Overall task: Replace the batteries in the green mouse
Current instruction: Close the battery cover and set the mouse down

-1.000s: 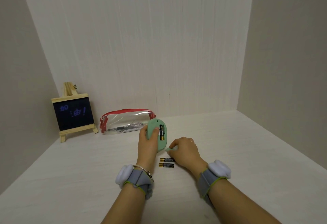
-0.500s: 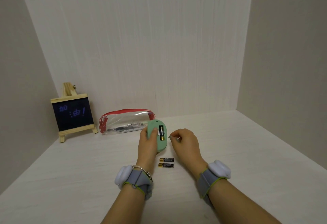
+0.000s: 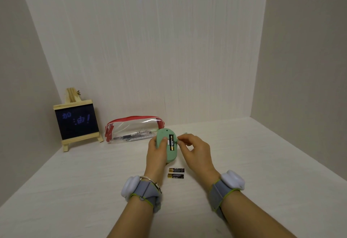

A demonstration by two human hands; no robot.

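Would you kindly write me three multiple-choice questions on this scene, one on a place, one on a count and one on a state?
1. Where do the two loose batteries lie?
A. Inside the pencil case
B. On the table, nearer the person than the green mouse
C. On the chalkboard's ledge

2. How many batteries show in the mouse's open compartment?
A. One
B. None
C. Three

3. What is the left hand doing?
A. Lying flat on the table
B. Holding the pencil case
C. Gripping the mouse, underside up

Answers: 1 B, they lie side by side between the wrists; 2 A, a single black-and-gold cell fills the slot; 3 C, its thumb rests on the underside while the right hand pinches a small green piece beside it.
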